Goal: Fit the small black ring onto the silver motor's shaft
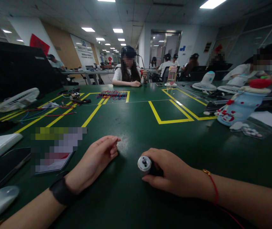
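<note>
My right hand (171,173) is wrapped around a small electric motor (144,163), a cylinder with a silver end face, a short shaft at its centre and a black part behind. The motor's end face points up, just above or on the green table (126,197); I cannot tell which. Left of it, my left hand (100,152) is closed, thumb and forefinger pinched together at the tip and the other fingers curled in. Anything between those fingertips is too small to make out.
A phone (7,171), a white mouse (0,203) and a card sleeve (57,156) lie at left. Behind them are loose wires (52,111) and a white fan (19,100). A blue bottle (242,106) stands right. Across the table sits a person (128,68) near bundled wires (113,94).
</note>
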`<state>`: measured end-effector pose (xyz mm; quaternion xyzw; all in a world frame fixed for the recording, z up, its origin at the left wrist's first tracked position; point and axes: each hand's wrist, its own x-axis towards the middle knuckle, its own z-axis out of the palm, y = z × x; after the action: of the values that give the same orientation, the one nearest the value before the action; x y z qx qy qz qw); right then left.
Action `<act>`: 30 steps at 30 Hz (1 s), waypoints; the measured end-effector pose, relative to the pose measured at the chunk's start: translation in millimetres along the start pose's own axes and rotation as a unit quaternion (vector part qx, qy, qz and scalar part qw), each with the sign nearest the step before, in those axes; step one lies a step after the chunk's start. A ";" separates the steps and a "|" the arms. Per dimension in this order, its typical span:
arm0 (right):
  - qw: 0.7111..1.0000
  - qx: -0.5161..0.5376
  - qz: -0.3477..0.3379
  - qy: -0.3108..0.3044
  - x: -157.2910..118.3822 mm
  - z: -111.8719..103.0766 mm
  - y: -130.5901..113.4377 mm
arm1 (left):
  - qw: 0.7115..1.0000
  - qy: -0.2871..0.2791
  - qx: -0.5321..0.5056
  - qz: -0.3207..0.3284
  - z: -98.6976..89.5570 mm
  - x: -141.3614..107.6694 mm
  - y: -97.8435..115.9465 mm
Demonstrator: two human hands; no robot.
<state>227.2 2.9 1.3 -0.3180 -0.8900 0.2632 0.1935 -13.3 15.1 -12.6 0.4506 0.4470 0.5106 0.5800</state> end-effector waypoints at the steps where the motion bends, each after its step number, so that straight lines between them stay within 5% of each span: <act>1: 1.000 -0.001 0.000 -0.001 -0.1 -0.2 0.0 | 1.000 0.012 0.009 0.003 1.1 -1.3 0.0; 5: 1.000 -0.006 -0.006 0.004 -0.8 -0.5 0.2 | 0.978 0.009 0.188 0.093 12.2 -15.0 4.2; 8: 1.000 -0.007 -0.012 0.002 -1.0 0.5 0.6 | 0.930 -0.097 0.309 0.173 25.4 -28.3 9.8; 12: 1.000 -0.014 -0.020 -0.002 0.4 3.1 1.8 | 0.915 -0.132 0.337 0.179 40.7 -35.7 14.2; 20: 1.000 -0.010 -0.014 0.001 1.5 1.8 0.1 | 0.936 -0.056 0.305 0.167 35.1 -30.3 17.9; 30: 0.999 0.022 0.021 0.014 -0.4 2.0 -1.0 | 0.859 -0.168 0.463 0.141 15.4 -14.5 -3.7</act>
<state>226.0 1.3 0.3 -0.3363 -0.8743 0.2823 0.2070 1.4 -0.6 -12.4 0.8044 0.4593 0.2373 0.2926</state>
